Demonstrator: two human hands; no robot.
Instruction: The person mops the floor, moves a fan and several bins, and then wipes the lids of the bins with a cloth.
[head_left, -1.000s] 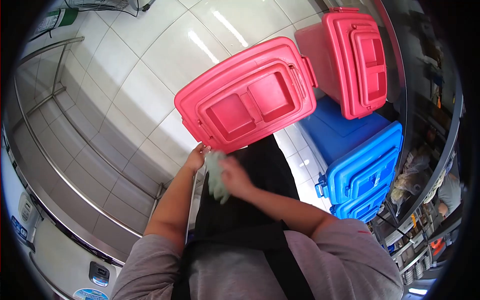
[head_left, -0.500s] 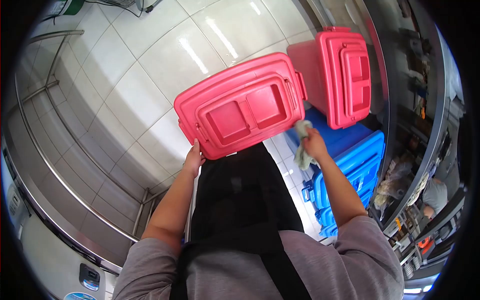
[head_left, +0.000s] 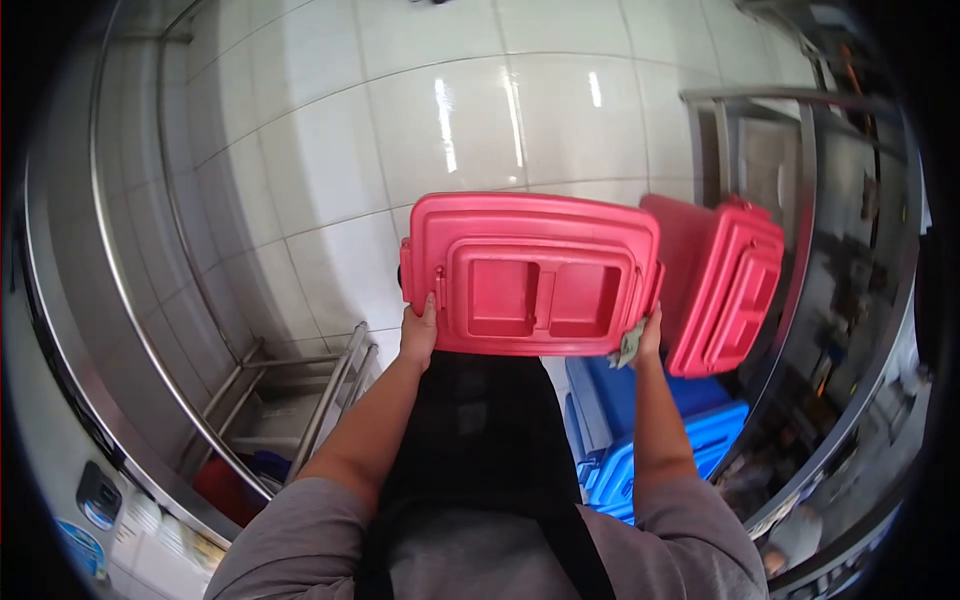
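Observation:
A red lidded bin [head_left: 540, 220] with two square recesses in its lid is in front of my body, its lid facing me. My left hand [head_left: 419, 335] grips its lower left edge, thumb on the lid. At the lower right corner, my right hand [head_left: 648, 340] is closed on a greenish cloth [head_left: 628, 344] and lies against the bin's edge. How much of the bin my right fingers hold is hidden. A second red bin [head_left: 735, 290] stands tilted just to the right, and blue bins [head_left: 660, 440] are below it.
Metal rails [head_left: 110, 240] run along the left side, with a metal rack [head_left: 335, 400] at the lower left. A metal shelf frame [head_left: 800, 200] with items stands on the right. White tiled floor [head_left: 330, 150] lies ahead.
The view has turned, and the red bin now sits nearly level. My right hand with the cloth has come to the bin's lower right corner. My left hand still grips the left edge.

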